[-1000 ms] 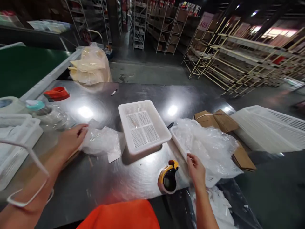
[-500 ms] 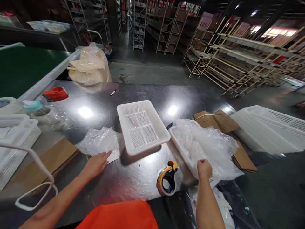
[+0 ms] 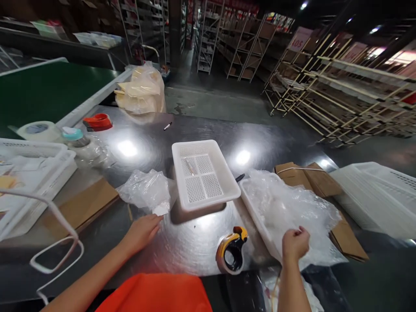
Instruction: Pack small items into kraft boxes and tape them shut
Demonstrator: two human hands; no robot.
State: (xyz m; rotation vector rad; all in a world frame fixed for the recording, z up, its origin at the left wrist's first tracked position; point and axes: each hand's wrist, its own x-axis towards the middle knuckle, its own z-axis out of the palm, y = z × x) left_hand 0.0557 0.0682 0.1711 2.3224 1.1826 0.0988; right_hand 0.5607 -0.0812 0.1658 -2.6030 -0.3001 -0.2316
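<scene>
My left hand [image 3: 143,232] lies low over the metal table with its fingers stretched out, the tips beside a white card [image 3: 161,209] at the edge of a crumpled clear plastic bag [image 3: 144,188]. My right hand [image 3: 295,243] is curled over a pile of clear plastic bags [image 3: 279,208] heaped on a white tray [image 3: 256,219]; whether its fingers hold any plastic is hard to make out. Between the hands stands a white perforated basket [image 3: 229,177] with a small clear packet [image 3: 190,167] inside. A yellow and black tape dispenser [image 3: 231,251] lies in front of it.
Folded cardboard [image 3: 84,203] and a white basket [image 3: 65,167] lie at left, near an orange tape dispenser [image 3: 98,122]. More cardboard [image 3: 312,177] and stacked white baskets [image 3: 373,195] are at right. A green conveyor [image 3: 48,95] runs at back left.
The view has turned left, so the scene sits further right. My left hand has drawn slightly back from the plastic bag. My right hand has turned and its fingers have loosened a little.
</scene>
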